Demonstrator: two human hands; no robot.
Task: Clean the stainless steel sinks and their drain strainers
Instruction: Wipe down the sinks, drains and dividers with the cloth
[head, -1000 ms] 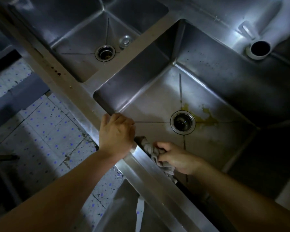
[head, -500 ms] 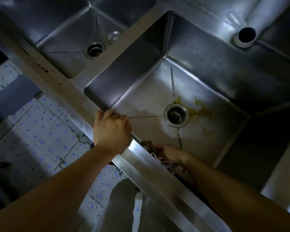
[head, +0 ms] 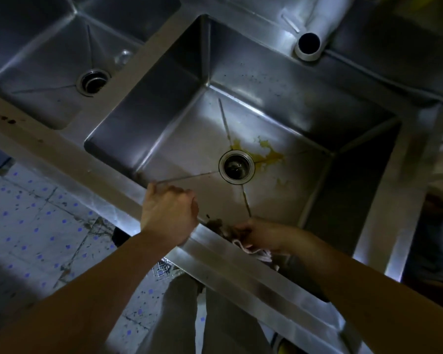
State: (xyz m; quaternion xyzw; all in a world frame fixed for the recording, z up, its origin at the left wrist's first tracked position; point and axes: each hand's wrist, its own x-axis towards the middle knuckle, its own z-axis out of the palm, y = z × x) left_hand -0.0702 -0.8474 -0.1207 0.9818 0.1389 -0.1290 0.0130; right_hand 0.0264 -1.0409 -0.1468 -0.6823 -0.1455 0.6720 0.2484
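Note:
A deep stainless steel sink (head: 287, 93) fills the middle of the view, with a round drain strainer (head: 236, 166) in its floor and a yellow stain (head: 267, 155) beside it. My left hand (head: 168, 215) grips the sink's front rim (head: 210, 247), fingers curled over the edge. Just inside the front wall, my right hand (head: 262, 235) holds a crumpled grey rag (head: 237, 237) against the steel. A second sink (head: 36, 72) lies to the left, with its own drain (head: 92, 81) and a small loose round piece (head: 123, 57) behind it.
A white pipe end (head: 308, 47) opens above the back ledge. Dark spots mark the front rim at far left (head: 5, 120). Below the rim are a speckled tiled floor (head: 36, 226) and my trouser legs (head: 189, 315). Dim objects stand at the right edge.
The view has shifted right and closer over the middle sink. My right hand with the rag has slid a little along the front wall; the left hand keeps its grip on the rim.

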